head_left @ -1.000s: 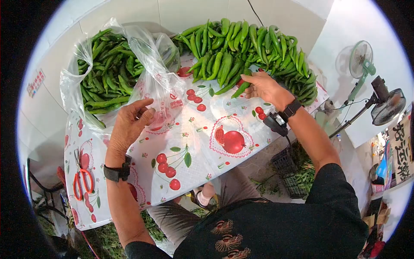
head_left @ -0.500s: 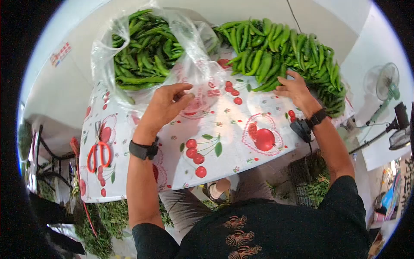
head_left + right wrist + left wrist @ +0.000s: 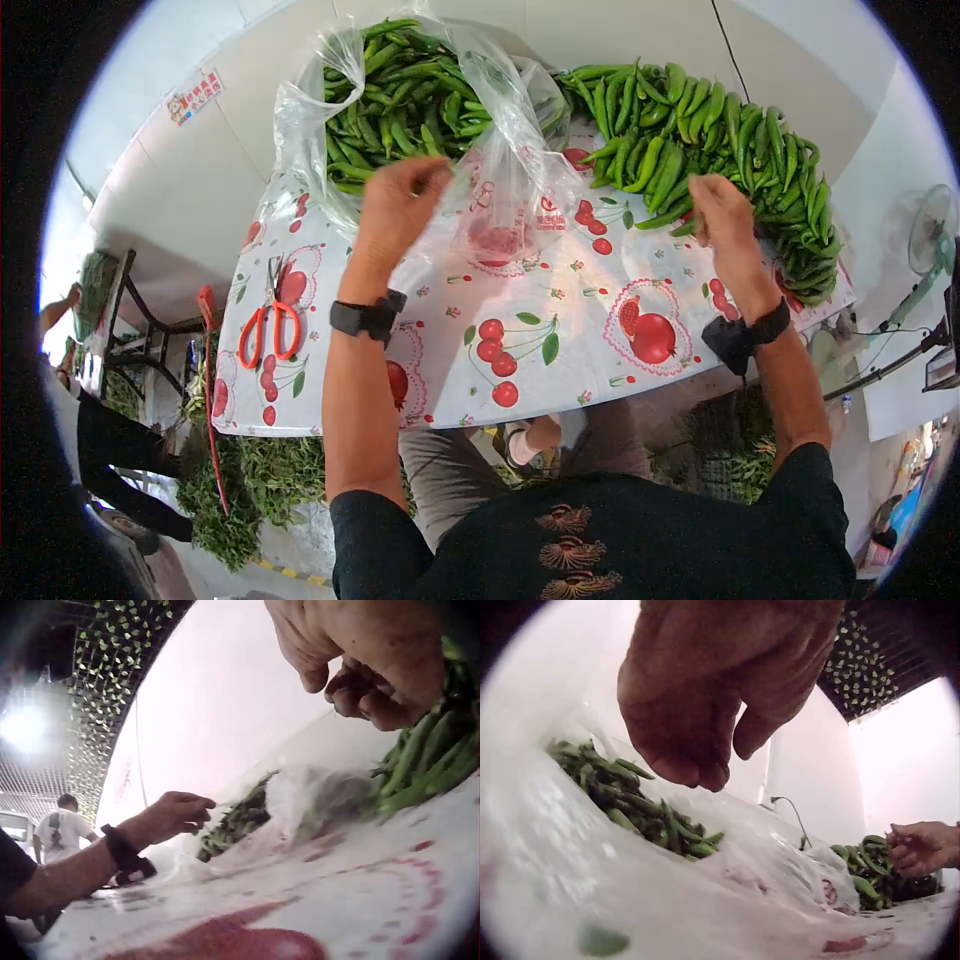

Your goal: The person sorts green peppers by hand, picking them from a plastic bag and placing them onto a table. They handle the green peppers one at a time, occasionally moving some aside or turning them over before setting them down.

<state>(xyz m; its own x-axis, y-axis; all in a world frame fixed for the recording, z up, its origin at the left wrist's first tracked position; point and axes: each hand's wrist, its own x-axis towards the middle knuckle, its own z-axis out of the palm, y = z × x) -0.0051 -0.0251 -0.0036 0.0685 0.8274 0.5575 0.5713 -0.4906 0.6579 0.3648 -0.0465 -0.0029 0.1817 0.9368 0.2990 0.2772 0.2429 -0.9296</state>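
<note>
A clear plastic bag (image 3: 300, 125) full of green chili peppers (image 3: 405, 95) lies open at the back left of the table. My left hand (image 3: 395, 210) hovers by its near edge, fingers loosely bent, nothing between them and the thumb in the left wrist view. To the right, more green chili peppers (image 3: 700, 130) lie side by side in curved, overlapping rows. At the near edge of those rows is my right hand (image 3: 722, 215). The right wrist view shows its fingers loosely bent and empty, thumb apart, above the peppers (image 3: 424, 757).
Red-handled scissors (image 3: 270, 325) rest on the left of the cherry-print tablecloth (image 3: 560, 300). A wall runs behind the table, and a fan (image 3: 930, 230) stands at the right. Cut greenery (image 3: 285, 470) covers the floor at left, where another person (image 3: 64, 825) is standing.
The head view has swung left. My right hand, which held a green chili pepper at the row's near edge, has let go and lifted off. My left hand has moved up nearer the bag's peppers.
</note>
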